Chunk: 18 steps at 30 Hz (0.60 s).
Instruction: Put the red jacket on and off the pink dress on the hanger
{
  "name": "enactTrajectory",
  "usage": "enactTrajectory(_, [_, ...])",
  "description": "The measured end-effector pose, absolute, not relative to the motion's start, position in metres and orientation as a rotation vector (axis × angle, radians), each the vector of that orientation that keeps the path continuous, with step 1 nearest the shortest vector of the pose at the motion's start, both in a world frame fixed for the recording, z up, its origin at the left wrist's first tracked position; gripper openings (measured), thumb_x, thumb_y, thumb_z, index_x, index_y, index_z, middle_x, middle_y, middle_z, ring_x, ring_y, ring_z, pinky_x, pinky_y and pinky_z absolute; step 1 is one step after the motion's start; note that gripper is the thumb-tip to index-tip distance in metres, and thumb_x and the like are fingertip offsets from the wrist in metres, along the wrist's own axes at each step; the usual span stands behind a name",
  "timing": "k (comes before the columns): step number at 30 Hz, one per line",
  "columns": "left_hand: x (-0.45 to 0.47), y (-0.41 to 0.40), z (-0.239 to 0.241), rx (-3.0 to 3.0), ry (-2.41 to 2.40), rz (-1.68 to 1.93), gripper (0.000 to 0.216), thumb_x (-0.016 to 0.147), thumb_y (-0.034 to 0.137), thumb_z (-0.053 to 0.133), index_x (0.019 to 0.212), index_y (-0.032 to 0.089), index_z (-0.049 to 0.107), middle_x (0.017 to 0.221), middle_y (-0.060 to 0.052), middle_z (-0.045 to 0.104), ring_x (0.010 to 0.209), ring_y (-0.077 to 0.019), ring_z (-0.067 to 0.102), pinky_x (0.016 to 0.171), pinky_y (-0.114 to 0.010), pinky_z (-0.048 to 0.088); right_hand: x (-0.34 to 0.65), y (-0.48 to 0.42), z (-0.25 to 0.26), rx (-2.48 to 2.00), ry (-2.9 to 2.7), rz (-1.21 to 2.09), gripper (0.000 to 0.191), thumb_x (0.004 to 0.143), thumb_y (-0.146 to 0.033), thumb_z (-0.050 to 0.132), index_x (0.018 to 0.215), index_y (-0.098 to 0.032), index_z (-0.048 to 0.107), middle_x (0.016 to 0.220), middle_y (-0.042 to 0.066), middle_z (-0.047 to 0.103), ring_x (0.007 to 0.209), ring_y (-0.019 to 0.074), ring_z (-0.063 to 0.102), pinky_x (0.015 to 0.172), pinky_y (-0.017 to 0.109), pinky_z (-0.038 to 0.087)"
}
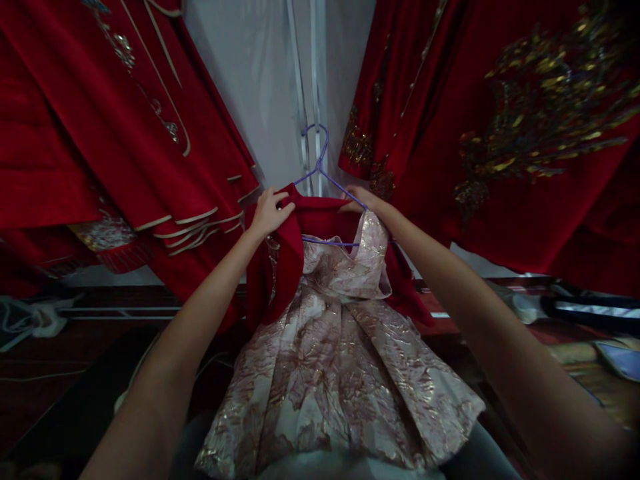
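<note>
A pale pink and gold brocade dress (pixel 320 360) hangs in front of me on a thin purple hanger (pixel 319 165). A red jacket (pixel 280 280) lies over the dress's left shoulder, and the rest of it spreads behind the dress. My left hand (pixel 270 212) is closed on the jacket's left shoulder, near the collar. On the other side my right hand (pixel 369 201) reaches behind the hanger's right arm, its fingers on the jacket's red collar; part of this hand is hidden. The dress's right shoulder is uncovered, just below my right hand.
Large red garments with gold trim (pixel 165 133) hang at the left. More red garments (pixel 440 167), one with gold sequin embroidery, hang at the right. Pale poles (pixel 295 53) stand behind the hanger. A pale metal bar (pixel 120 312) runs low at the left.
</note>
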State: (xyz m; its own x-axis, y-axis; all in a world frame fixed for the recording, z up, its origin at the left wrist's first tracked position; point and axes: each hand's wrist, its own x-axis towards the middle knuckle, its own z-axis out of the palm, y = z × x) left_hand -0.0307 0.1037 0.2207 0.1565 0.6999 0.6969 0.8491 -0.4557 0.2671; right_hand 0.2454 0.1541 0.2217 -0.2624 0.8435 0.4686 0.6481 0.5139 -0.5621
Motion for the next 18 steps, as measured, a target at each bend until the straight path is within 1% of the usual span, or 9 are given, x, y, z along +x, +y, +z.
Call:
enactTrajectory(2, [-0.027,0.103,0.215,-2.134,-1.531,-1.195,0.028,0.076,0.034,0.057,0.096,0.016,0.066,0.108,-0.010,0.053,0.109,-0.0260,0.049,0.097,-0.042,0.036,0.248,0.145,0.231,-1.256,-1.930,0.125,0.036,0.063,-0.038,0.074,0.088,-0.019,0.058,0.074,0.004,0.061,0.070,0.0213,0.057,0.064,0.032,0.044])
enactTrajectory(4, [-0.023,0.101,0.212,-2.082,-1.539,-1.178,0.024,0.076,0.033,0.058,0.093,0.017,0.066,0.112,-0.011,0.052,0.113,-0.0282,0.047,0.098,-0.045,0.034,0.250,0.131,0.241,-1.282,-1.866,-0.139,0.031,0.072,-0.037,0.066,0.096,-0.021,0.056,0.083,0.007,0.063,0.081,0.0254,0.057,0.071,0.035,0.042])
enactTrajectory(6, [-0.021,0.098,0.213,-2.052,-1.543,-1.155,0.020,0.076,0.033,0.058,0.088,0.018,0.065,0.116,-0.012,0.050,0.116,-0.0307,0.044,0.098,-0.047,0.033,0.252,0.116,0.248,-1.277,-1.877,-0.350,0.025,0.077,-0.030,0.058,0.101,-0.022,0.055,0.089,0.009,0.064,0.088,0.0274,0.056,0.076,0.037,0.041])
enactTrajectory(8, [-0.019,0.094,0.215,-2.028,-1.547,-1.140,0.018,0.078,0.032,0.056,0.087,0.018,0.064,0.119,-0.013,0.049,0.119,-0.0329,0.041,0.099,-0.049,0.032,0.257,0.106,0.251,-1.265,-1.936,-0.488,0.023,0.079,-0.023,0.052,0.102,-0.021,0.055,0.092,0.011,0.064,0.091,0.0275,0.055,0.076,0.037,0.039])
enactTrajectory(11, [-0.015,0.090,0.217,-2.037,-1.565,-1.122,0.020,0.081,0.032,0.053,0.090,0.018,0.063,0.121,-0.015,0.048,0.122,-0.0353,0.038,0.099,-0.050,0.030,0.273,0.098,0.245,-1.309,-1.989,-0.598,0.025,0.078,-0.016,0.048,0.101,-0.019,0.056,0.093,0.012,0.064,0.089,0.0271,0.055,0.074,0.037,0.038])
enactTrajectory(14, [-0.011,0.088,0.215,-2.054,-1.573,-1.119,0.020,0.081,0.032,0.053,0.091,0.017,0.062,0.123,-0.016,0.047,0.123,-0.0364,0.038,0.098,-0.051,0.030,0.298,0.091,0.233,-1.394,-1.933,-0.647,0.027,0.075,-0.013,0.048,0.101,-0.018,0.056,0.095,0.012,0.063,0.089,0.0273,0.056,0.073,0.036,0.038])
enactTrajectory(18, [-0.006,0.089,0.208,-2.020,-1.553,-1.123,0.017,0.082,0.030,0.053,0.090,0.018,0.061,0.122,-0.016,0.048,0.122,-0.0357,0.039,0.097,-0.050,0.032,0.329,0.074,0.215,-1.479,-1.780,-0.633,0.025,0.080,-0.016,0.045,0.103,-0.017,0.054,0.102,0.015,0.062,0.089,0.0287,0.057,0.068,0.035,0.038])
